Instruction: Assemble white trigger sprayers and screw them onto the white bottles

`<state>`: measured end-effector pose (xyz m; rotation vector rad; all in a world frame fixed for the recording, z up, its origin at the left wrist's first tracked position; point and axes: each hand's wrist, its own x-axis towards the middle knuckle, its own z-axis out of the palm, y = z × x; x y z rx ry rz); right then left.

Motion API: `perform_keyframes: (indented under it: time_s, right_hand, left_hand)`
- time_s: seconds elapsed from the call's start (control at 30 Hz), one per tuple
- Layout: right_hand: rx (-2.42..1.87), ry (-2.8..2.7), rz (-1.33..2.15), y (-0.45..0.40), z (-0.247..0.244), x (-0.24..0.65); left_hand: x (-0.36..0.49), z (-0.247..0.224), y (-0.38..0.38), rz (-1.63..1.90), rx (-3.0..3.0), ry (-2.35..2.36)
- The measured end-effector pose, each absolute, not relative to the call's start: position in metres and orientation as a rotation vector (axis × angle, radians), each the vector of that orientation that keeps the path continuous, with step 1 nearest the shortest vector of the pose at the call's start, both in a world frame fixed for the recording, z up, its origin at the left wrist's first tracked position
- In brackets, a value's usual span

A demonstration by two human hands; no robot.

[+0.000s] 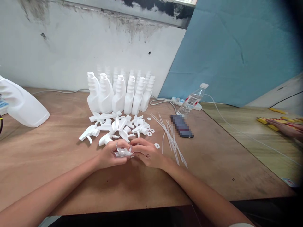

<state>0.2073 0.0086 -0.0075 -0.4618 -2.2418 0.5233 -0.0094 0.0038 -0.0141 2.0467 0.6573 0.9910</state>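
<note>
My left hand [114, 154] is closed around a white trigger sprayer head [123, 152], a ring on one finger. From the right, my right hand [147, 152] meets it with bent fingers at the end of the same sprayer head. Those fingertips partly cover the piece, so whether a smaller part sits between them is hidden. Just beyond my hands lies a pile of loose white trigger sprayer heads [115, 124]. White ring washers [157, 146] are scattered to its right, followed by a bundle of thin white tubes [174, 142].
Several white bottles [119, 97] without caps stand in rows behind the pile. A larger white bottle [26, 102] is at far left. A dark phone [182, 126], a water bottle [193, 100] and cables are on the right. Another person's hand [287, 127] shows at far right.
</note>
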Motion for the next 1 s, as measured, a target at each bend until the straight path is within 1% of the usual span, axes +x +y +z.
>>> perform_keyframes:
  time_s: [0.37,0.6,0.8,1.0]
  right_hand:
    - [-0.427,-2.307,0.479,0.008,-0.003,0.207]
    - [-0.414,-2.248,0.464,0.007,-0.004,0.204]
    - [-0.448,-2.26,0.228,0.007,-0.005,0.202]
    - [-0.709,-2.285,-0.003,-0.004,0.004,0.197]
  left_hand:
    - [-0.009,-0.019,0.003,1.082,2.18,0.581]
    - [-0.01,-0.023,0.002,1.039,2.064,0.729]
    - [-0.005,-0.019,0.002,1.02,1.851,0.785]
    - [0.004,-0.009,-0.002,1.058,1.757,0.927]
